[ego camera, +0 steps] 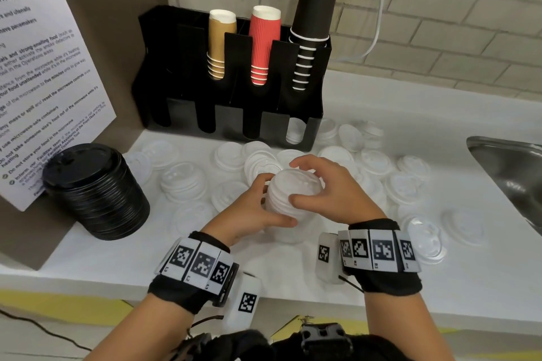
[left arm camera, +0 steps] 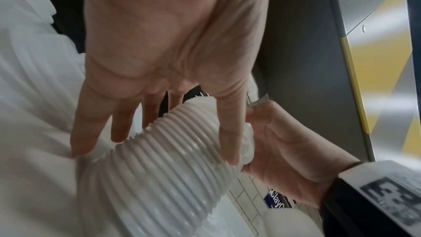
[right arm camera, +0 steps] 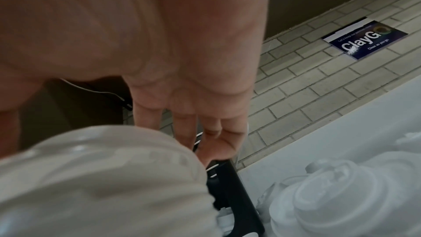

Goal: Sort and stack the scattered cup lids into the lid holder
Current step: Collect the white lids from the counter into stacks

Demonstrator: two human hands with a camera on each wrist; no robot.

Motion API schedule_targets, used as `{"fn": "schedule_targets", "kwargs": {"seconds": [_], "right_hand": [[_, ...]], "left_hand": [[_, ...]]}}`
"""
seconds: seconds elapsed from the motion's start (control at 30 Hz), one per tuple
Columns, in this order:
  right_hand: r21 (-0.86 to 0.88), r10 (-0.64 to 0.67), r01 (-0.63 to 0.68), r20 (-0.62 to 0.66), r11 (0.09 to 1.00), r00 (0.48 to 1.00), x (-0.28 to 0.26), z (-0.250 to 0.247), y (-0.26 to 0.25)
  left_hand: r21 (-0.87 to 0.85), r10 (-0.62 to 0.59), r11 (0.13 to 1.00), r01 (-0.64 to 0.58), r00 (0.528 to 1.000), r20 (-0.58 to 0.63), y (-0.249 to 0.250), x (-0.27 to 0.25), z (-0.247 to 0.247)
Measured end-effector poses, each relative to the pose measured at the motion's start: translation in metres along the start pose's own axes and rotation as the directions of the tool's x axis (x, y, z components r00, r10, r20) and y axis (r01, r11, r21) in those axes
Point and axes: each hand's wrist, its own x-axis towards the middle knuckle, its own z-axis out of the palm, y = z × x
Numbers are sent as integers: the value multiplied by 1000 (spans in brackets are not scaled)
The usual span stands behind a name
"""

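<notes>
Two hands steady a tall stack of white lids [ego camera: 293, 199] on a white counter [ego camera: 293, 281]: the left hand [ego camera: 258, 208] curls around its near-left side, thumb along the front, while the right hand [ego camera: 328, 187] cups the top and right side, fingers bent over the rim. The left wrist view shows the stack's ribbed edges [left arm camera: 173, 159] between the left hand [left arm camera: 173, 60] and the right hand [left arm camera: 284, 159]. Both wrists wear black bands with square-coded tags; small letters under the codes are too small to read surely. Loose white lids [ego camera: 378, 161] lie scattered around and beyond the hands, some clear ones [ego camera: 428, 240] to the right. A stack of black lids [ego camera: 96, 190] stands well left of the left hand. Beyond the hands, the black holder [ego camera: 234, 97] carries brown cups [ego camera: 220, 44], red cups [ego camera: 262, 44] and black cups [ego camera: 315, 17] in its rear slots; white lids show in its front right slot [ego camera: 296, 132]. A notice [ego camera: 38, 73] at far left reads "microwave use". A steel sink [ego camera: 510, 167] sits right. On the tiled wall, a blue sign [right arm camera: 364, 40] reads "ClayGo".
</notes>
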Motion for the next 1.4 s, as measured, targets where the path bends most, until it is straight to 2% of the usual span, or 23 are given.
{"fn": "schedule_targets", "kwargs": {"seconds": [0.33,0.4,0.43,0.5,0.57,0.6,0.67,0.7,0.77,0.83,0.97,1.03,1.17,1.27,1.4], "right_hand": [[-96,-26,30,37,995,999,-4,2,4],[-56,-37,39,51,998,998,-5,-2,7],[-8,-35,35,23,999,999,-4,-7,10],[84,11,0,-127,996,992,3,-22,22],[46,110,-102,-251,994,962,18,-40,42],[-52,173,-190,-236,980,956,27,-49,52],[-317,329,-337,-80,887,941,42,-58,71],[-417,393,-358,-2,836,920,47,-58,77],[-522,456,-354,75,776,887,53,-56,84],[-539,439,-324,96,777,893,58,-54,87],[-332,301,-235,164,914,939,67,-56,77],[-336,287,-218,171,916,943,77,-58,73],[-609,356,-140,248,780,901,97,-56,73],[-711,377,-31,335,702,864,109,-47,74],[-759,321,58,342,648,883,120,-35,76]], "left_hand": [[-11,6,1000,-6,1000,-4,-2,1,2],[-6,-6,1000,6,1000,-2,-1,1,2],[-2,-8,1000,8,1000,-1,0,0,2],[-1,0,1000,0,1000,-3,1,1,2],[-2,14,1000,-14,1000,-12,3,1,3],[2,20,1000,-20,1000,-14,3,1,3],[10,29,1000,-28,1000,-11,3,2,4],[11,29,1000,-29,1000,-10,3,2,5],[11,32,999,-32,999,-4,3,3,5],[11,35,999,-35,999,-1,3,4,5],[7,38,999,-38,999,2,2,4,4],[9,41,999,-41,999,5,2,3,4],[17,45,999,-45,999,4,3,3,4],[18,45,999,-45,999,4,4,3,4],[16,39,999,-39,999,4,4,3,4]]}}
